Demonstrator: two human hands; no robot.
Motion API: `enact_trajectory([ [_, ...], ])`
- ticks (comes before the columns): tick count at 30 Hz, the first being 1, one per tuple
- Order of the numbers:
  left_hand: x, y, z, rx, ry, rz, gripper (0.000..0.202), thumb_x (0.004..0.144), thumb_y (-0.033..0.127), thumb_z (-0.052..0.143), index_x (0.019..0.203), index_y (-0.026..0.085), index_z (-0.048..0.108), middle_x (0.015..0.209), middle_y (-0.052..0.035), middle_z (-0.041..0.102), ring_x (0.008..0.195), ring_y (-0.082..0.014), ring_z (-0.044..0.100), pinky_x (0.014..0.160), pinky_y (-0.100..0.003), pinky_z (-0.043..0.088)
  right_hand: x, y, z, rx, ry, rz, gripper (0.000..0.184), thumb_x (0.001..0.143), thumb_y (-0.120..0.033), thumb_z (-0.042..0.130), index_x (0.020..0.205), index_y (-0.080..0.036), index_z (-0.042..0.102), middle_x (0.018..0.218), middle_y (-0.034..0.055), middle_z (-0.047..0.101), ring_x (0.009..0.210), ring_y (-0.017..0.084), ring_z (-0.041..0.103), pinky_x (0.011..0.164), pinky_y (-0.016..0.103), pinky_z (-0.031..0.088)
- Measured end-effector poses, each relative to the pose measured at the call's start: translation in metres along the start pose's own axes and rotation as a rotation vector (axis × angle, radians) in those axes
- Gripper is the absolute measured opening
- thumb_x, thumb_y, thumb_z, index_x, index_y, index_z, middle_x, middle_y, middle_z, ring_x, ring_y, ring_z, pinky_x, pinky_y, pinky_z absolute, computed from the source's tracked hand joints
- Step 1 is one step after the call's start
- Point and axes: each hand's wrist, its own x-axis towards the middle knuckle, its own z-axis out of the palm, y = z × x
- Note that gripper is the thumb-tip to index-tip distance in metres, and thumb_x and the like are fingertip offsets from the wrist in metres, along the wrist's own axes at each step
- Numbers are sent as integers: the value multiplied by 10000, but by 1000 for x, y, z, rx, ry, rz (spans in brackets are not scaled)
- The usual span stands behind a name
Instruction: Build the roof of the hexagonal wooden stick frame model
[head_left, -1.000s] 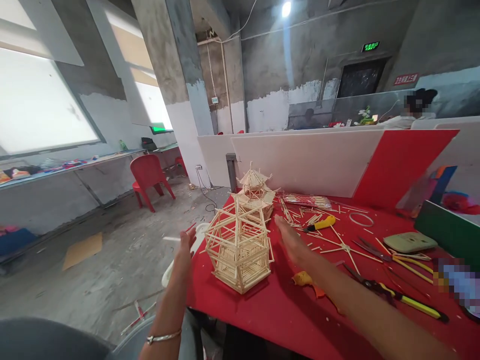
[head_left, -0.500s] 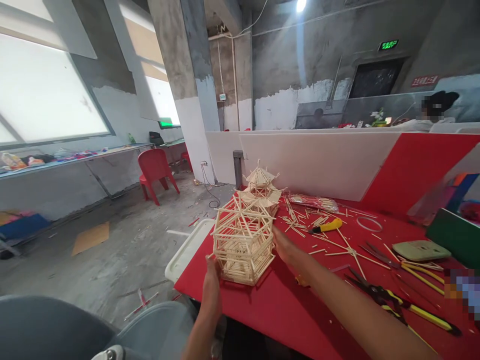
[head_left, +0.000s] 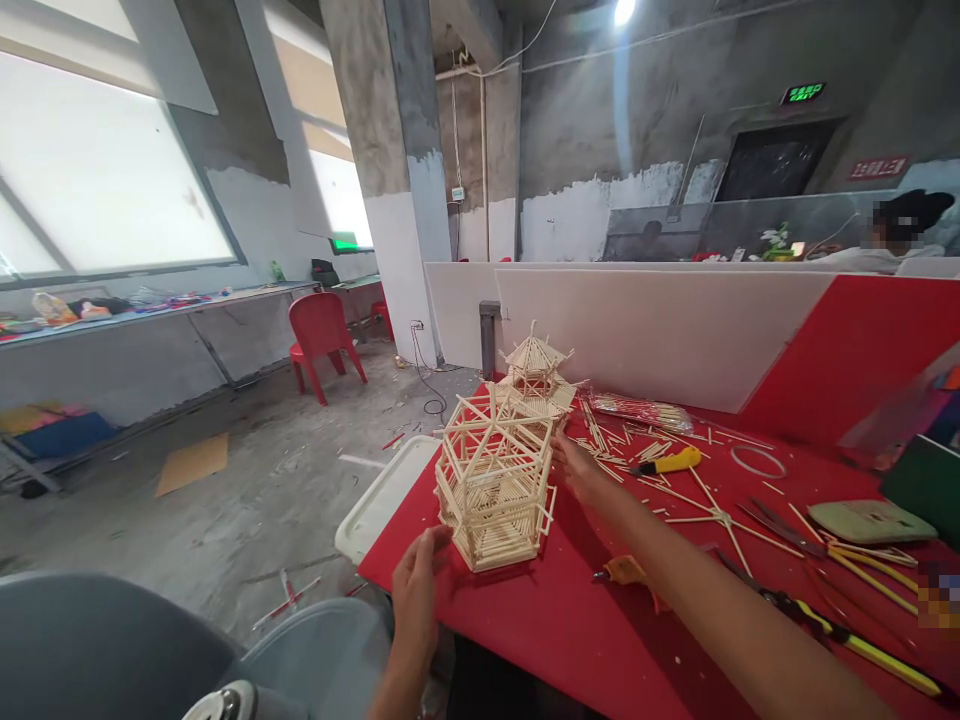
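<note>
Head view: a six-sided openwork frame of thin wooden sticks stands upright on the red tabletop, near its left edge and between the person's two hands. The left hand is at the frame's lower left corner, its fingers loosely curled with the tips just beside the sticks; whether they touch, I cannot tell. The right hand reaches along the opposite side, fingers stretched forward and clamped on nothing, though contact with the frame is again unclear. Directly behind stands a tiered stick pagoda, partly hidden by the frame. To the right lie a yellow utility knife, a star of crossed sticks and a plastic-wrapped bundle of sticks; an orange glue gun lies partly behind the right forearm.
</note>
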Motion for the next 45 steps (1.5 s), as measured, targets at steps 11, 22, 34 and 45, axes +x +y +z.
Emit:
enact_trajectory([
  [11, 60, 23, 20, -7, -7, 129, 542, 965, 569, 396, 1224, 184, 677, 1417, -104, 587, 1365, -240, 482, 1183, -388, 301, -43, 4, 0, 90, 0, 134, 311, 915, -517, 540, 990, -254, 686, 1074, 28, 742, 791, 156, 670, 740, 299, 510],
  [22, 49, 4, 24, -52, -104, 60, 646, 910, 653, 456, 1174, 126, 719, 1323, -166, 651, 1282, -301, 566, 1141, -463, 362, -34, 6, 15, 116, -3, 73, 300, 879, -465, 554, 988, -229, 703, 1028, 26, 754, 882, 176, 665, 873, 344, 501],
  [34, 52, 2, 20, -15, -6, 99, 577, 895, 626, 504, 1097, 144, 749, 1248, -151, 698, 1226, -292, 608, 1119, -450, 389, -38, 11, 19, 130, 6, 49, 309, 856, -509, 577, 967, -252, 708, 1091, 43, 746, 1056, 222, 653, 953, 393, 471],
  [45, 34, -3, 24, -95, -25, 28, 592, 920, 627, 459, 1206, 167, 699, 1223, -143, 711, 1135, -280, 665, 1042, -454, 469, -58, 26, 18, 188, 42, 11, 385, 772, -565, 647, 960, -233, 702, 1003, 49, 762, 1010, 242, 679, 884, 360, 512],
])
